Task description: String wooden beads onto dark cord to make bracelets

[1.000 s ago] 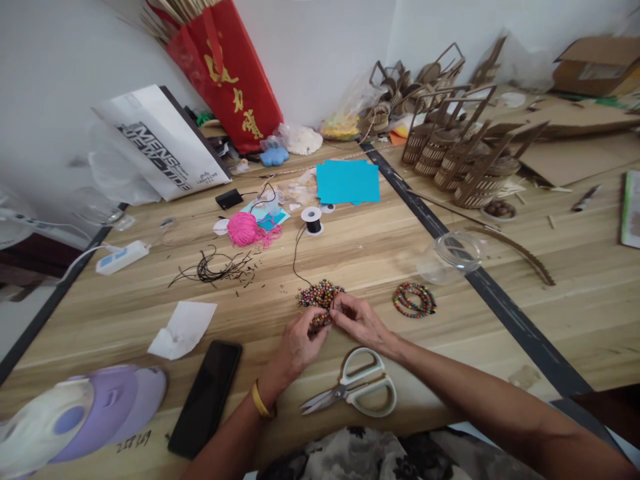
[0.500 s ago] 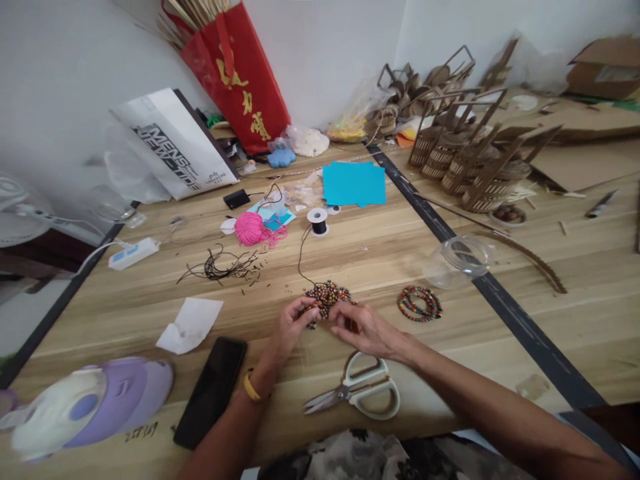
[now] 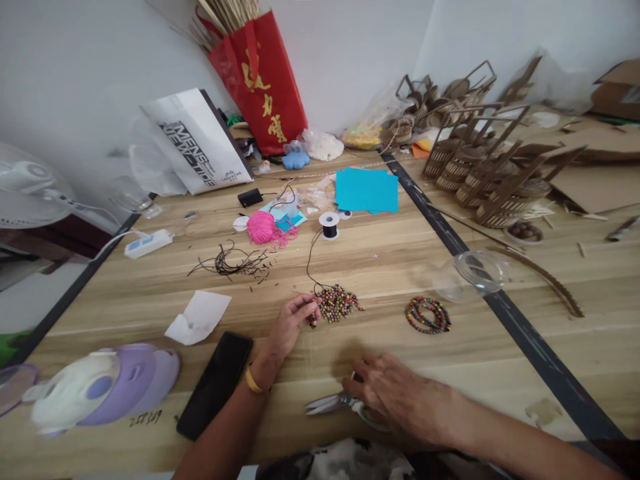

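Fingers of the right hand (image 3: 395, 393) are curled over the handle end of the scissors (image 3: 337, 402); can't tell if they're clamped on it or only resting, since the hand hides most of the loops. Left hand (image 3: 290, 323): thumb and forefinger together, pinching a short run of strung beads (image 3: 311, 320) at the near-left edge of the loose bead pile (image 3: 341, 303). Key relation: scissors lie flat on the table (image 3: 450, 370), long axis roughly crosswise to the person, handles right, tips left. So from the right fingers the blades run out leftward, not toward the beads; the pinched beads sit farther up the table, almost straight ahead of the tips, clearly apart. Right hand is the nearer one, already at the handles; left forearm is beside the tips, not touching. Black cord (image 3: 309, 257) runs from the spool (image 3: 329, 227) down to the pile by the left fingertips.
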The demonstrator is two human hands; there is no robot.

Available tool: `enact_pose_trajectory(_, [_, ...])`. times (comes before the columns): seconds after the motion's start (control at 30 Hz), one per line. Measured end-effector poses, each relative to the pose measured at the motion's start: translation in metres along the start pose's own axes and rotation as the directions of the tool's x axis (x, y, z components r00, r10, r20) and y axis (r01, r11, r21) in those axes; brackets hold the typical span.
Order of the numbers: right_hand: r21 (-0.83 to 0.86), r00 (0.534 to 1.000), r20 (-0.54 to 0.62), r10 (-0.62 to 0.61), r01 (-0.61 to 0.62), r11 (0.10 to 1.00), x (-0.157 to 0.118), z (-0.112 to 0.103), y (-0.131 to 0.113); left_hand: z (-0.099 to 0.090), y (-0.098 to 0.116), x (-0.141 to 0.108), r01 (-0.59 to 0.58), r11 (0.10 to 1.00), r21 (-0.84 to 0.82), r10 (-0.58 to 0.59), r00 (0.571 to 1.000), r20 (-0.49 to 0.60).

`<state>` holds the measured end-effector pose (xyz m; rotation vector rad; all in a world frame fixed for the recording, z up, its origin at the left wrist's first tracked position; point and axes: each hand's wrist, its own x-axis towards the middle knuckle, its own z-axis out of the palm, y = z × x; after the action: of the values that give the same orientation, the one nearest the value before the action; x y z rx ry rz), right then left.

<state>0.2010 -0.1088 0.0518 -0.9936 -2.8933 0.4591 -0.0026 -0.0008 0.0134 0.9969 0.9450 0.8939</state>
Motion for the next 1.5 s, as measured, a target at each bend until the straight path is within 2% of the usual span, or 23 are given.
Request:
enact_pose_trajectory(0.1, [-0.068, 1.000, -0.019, 0.024, -0.026, 0.997, -0.007, 0.010, -0.006, 0.000, 0.001, 0.000, 0.007, 1.000, -0.013, -0.007, 1.000, -0.010])
enact_pose_trajectory(0.2, [-0.028, 0.997, -0.033, 0.076, -0.077, 0.997, -0.011, 0.010, -0.007, 0.001, 0.002, -0.001, 0.011, 0.999, -0.038, -0.011, 1.000, -0.002])
enact_pose_trajectory(0.3, [0.121, 0.990, 0.056, 0.129, -0.135, 0.983, -0.013, -0.004, 0.000, 0.001, 0.002, -0.001, 0.003, 0.998, -0.065, -0.003, 1.000, -0.002])
enact_pose_trajectory(0.37, [0.313, 0.985, 0.076, 0.157, -0.173, 0.934, -0.015, -0.015, 0.010, 0.002, 0.003, 0.000, 0.000, 0.997, -0.077, -0.001, 1.000, -0.013])
enact_pose_trajectory(0.43, [0.567, 0.988, 0.052, 0.149, -0.152, 0.810, -0.018, -0.025, 0.023, 0.002, 0.003, 0.000, -0.004, 0.997, -0.082, 0.002, 1.000, -0.027])
enact_pose_trajectory(0.47, [0.690, 0.987, 0.030, 0.159, -0.135, 0.711, -0.020, -0.027, 0.030, 0.003, 0.003, 0.000, -0.006, 0.996, -0.085, 0.004, 1.000, -0.030])
enact_pose_trajectory(0.53, [0.901, 0.983, 0.010, 0.184, -0.088, 0.425, -0.022, -0.027, 0.042, 0.003, 0.003, 0.000, -0.010, 0.997, -0.083, 0.008, 1.000, -0.025])
enact_pose_trajectory(0.6, [0.990, 0.978, 0.001, 0.210, -0.030, 0.135, -0.020, -0.024, 0.054, 0.003, 0.003, 0.000, -0.016, 0.998, -0.062, 0.015, 1.000, -0.016])
enact_pose_trajectory(0.63, [0.999, 0.971, -0.005, 0.239, -0.006, 0.048, -0.018, -0.021, 0.059, 0.003, 0.003, -0.001, -0.020, 0.999, -0.048, 0.019, 1.000, -0.013])
enact_pose_trajectory(0.67, [1.000, 0.961, -0.021, 0.277, 0.020, 0.005, -0.015, -0.019, 0.063, 0.002, 0.003, -0.001, -0.023, 0.999, -0.035, 0.023, 1.000, -0.010])
enact_pose_trajectory(0.73, [0.999, 0.943, -0.032, 0.331, 0.035, -0.004, -0.008, -0.017, 0.070, 0.002, 0.004, -0.002, -0.024, 1.000, -0.020, 0.024, 1.000, 0.003])
enact_pose_trajectory(0.9, [0.998, 0.949, 0.007, 0.315, -0.024, 0.049, 0.009, -0.013, 0.082, 0.001, 0.006, -0.002, -0.001, 0.999, -0.048, 0.002, 0.999, 0.041])
enact_pose_trajectory(1.07, [0.996, 0.966, -0.012, 0.257, -0.011, 0.086, 0.008, -0.005, 0.084, -0.001, 0.003, -0.001, 0.012, 0.994, -0.104, -0.007, 0.999, 0.048])
enact_pose_trajectory(1.13, [0.995, 0.962, -0.027, 0.272, -0.001, 0.102, 0.005, -0.006, 0.082, -0.002, 0.001, 0.000, 0.013, 0.994, -0.105, -0.006, 0.998, 0.060])
enact_pose_trajectory(1.33, [0.995, 0.953, 0.041, 0.301, -0.066, 0.075, 0.003, -0.011, 0.079, -0.003, -0.001, -0.001, 0.018, 0.994, -0.110, -0.009, 0.997, 0.081])
enact_pose_trajectory(1.5, [0.994, 0.951, 0.094, 0.295, -0.107, 0.029, 0.007, -0.002, 0.082, 0.000, 0.004, -0.004, 0.073, 0.988, -0.138, -0.053, 0.988, 0.143])
